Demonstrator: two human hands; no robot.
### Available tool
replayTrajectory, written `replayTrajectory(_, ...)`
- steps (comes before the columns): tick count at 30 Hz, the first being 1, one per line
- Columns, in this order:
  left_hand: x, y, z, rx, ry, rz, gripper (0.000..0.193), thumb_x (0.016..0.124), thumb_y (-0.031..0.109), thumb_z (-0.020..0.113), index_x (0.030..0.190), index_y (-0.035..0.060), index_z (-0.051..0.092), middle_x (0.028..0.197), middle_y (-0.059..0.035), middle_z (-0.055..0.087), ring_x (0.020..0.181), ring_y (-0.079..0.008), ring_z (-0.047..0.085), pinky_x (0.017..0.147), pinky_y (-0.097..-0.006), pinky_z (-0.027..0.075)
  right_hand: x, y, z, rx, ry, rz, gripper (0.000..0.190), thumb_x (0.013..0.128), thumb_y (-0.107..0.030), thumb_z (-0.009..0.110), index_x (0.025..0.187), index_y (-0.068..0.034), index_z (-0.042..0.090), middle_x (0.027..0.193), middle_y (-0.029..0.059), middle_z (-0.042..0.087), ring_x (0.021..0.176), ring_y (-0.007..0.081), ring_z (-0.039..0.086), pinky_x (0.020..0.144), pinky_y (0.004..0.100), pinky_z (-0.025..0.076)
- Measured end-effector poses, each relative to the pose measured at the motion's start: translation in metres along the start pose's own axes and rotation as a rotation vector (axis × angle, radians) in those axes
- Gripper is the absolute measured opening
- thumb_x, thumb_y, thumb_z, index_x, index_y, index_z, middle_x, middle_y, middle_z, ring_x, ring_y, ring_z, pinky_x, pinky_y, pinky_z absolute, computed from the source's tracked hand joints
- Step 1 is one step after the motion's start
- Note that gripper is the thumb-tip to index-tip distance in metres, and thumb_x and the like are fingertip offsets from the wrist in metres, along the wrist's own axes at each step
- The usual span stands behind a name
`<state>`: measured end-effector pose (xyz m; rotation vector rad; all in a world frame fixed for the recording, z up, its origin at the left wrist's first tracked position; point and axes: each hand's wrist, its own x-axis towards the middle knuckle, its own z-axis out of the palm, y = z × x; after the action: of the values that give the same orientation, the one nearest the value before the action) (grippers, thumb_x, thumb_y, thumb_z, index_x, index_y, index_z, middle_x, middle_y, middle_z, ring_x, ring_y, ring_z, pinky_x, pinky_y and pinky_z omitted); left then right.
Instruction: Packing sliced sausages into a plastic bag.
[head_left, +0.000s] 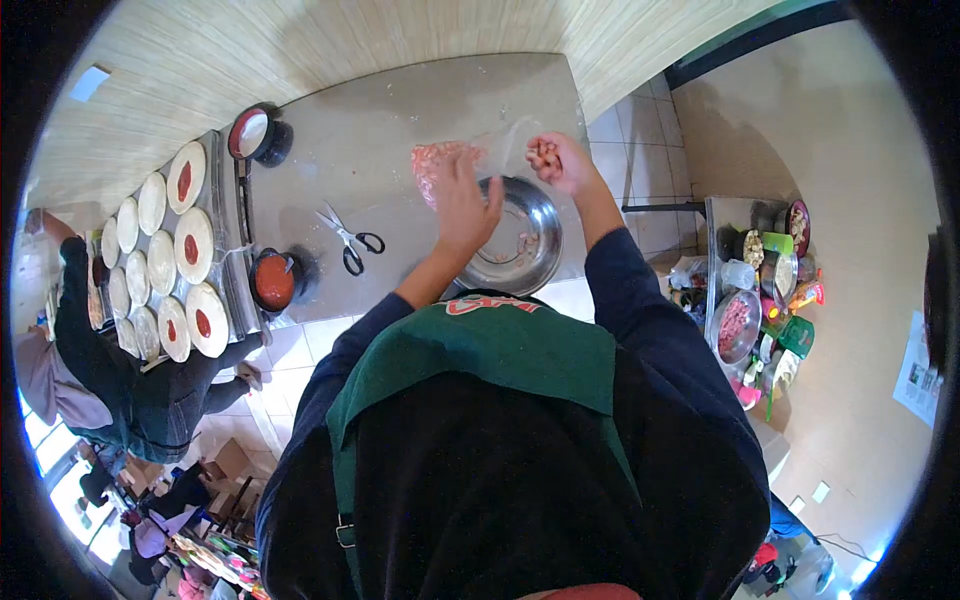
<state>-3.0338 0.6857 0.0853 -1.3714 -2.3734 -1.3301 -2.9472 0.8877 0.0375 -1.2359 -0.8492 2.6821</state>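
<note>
A clear plastic bag (429, 169) holding small pink-red chopped pieces lies on the table in front of me. My left hand (466, 206) rests over the bag's filled part, thumb apart from the fingers. Beside the bag's loose clear end, my right hand (564, 161) is raised with curled fingers. Pinkish lumps show there; fingertips and food pieces are hard to tell apart. Below both hands stands a shiny metal bowl (546, 259) with a few pale pink pieces (528, 244) in it. My left forearm covers part of the bowl's left rim.
Black-handled scissors (352, 240) lie left of the bowl. Further left are a bowl of red sauce (274, 281), a bowl with white contents (253, 133) and several dough rounds (192, 247), some sauced. A co-worker (150, 390) stands there. A side table (711, 262) at right holds food containers.
</note>
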Motion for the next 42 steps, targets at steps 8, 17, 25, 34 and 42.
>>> replayTrajectory(8, 0.016, -0.060, 0.051, 0.069, -0.293, -0.250, 0.026, 0.079, 0.017, 0.059, 0.101, 0.0034, 0.054, 0.097, -0.0192, 0.058, 0.086, -0.0359, 0.059, 0.072, -0.0452, 0.048, 0.036, 0.013, 0.055, -0.252, 0.119, -0.035, 0.015, 0.087, -0.021, 0.052, 0.086, -0.006, 0.056, 0.070, 0.0049, 0.053, 0.056, 0.0161, 0.053, 0.049, 0.0290, 0.046)
replayTrajectory(17, 0.013, -0.033, 0.046, -0.095, -0.286, -0.322, 0.025, 0.084, 0.025, 0.057, 0.092, 0.0021, 0.056, 0.081, -0.0158, 0.061, 0.083, -0.0327, 0.061, 0.070, -0.0444, 0.049, 0.085, 0.039, -0.068, -0.667, 0.748, -0.756, 0.014, 0.079, -0.012, 0.057, 0.078, 0.002, 0.059, 0.075, 0.0125, 0.061, 0.068, 0.0200, 0.060, 0.056, 0.0310, 0.048)
replayTrajectory(25, 0.019, -0.045, 0.034, 0.301, 0.014, -0.190, 0.037, 0.085, 0.035, 0.062, 0.096, 0.0013, 0.052, 0.079, -0.0177, 0.061, 0.075, -0.0358, 0.062, 0.065, -0.0453, 0.048, 0.059, 0.027, 0.032, -0.734, 0.211, -0.533, 0.015, 0.078, -0.010, 0.060, 0.083, 0.003, 0.065, 0.064, 0.0096, 0.061, 0.053, 0.0166, 0.060, 0.049, 0.0265, 0.047)
replayTrajectory(34, 0.022, -0.087, -0.034, -0.083, -0.033, -0.575, 0.024, 0.087, 0.024, 0.058, 0.094, 0.0012, 0.054, 0.073, -0.0141, 0.063, 0.066, -0.0276, 0.062, 0.063, -0.0372, 0.048, 0.019, 0.015, 0.072, -0.878, 0.099, -0.607, 0.014, 0.084, -0.009, 0.057, 0.086, 0.001, 0.066, 0.072, 0.0071, 0.065, 0.062, 0.0153, 0.064, 0.058, 0.0262, 0.051)
replayTrajectory(42, -0.089, -0.095, -0.013, -0.076, -0.081, -0.754, 0.053, 0.086, 0.041, 0.060, 0.116, -0.0006, 0.048, 0.104, -0.0236, 0.060, 0.089, -0.0371, 0.061, 0.081, -0.0432, 0.047, 0.012, 0.077, -0.013, -0.499, 0.245, -0.214, 0.033, 0.094, -0.028, 0.047, 0.109, -0.002, 0.061, 0.100, 0.0097, 0.065, 0.093, 0.0193, 0.063, 0.073, 0.0304, 0.050)
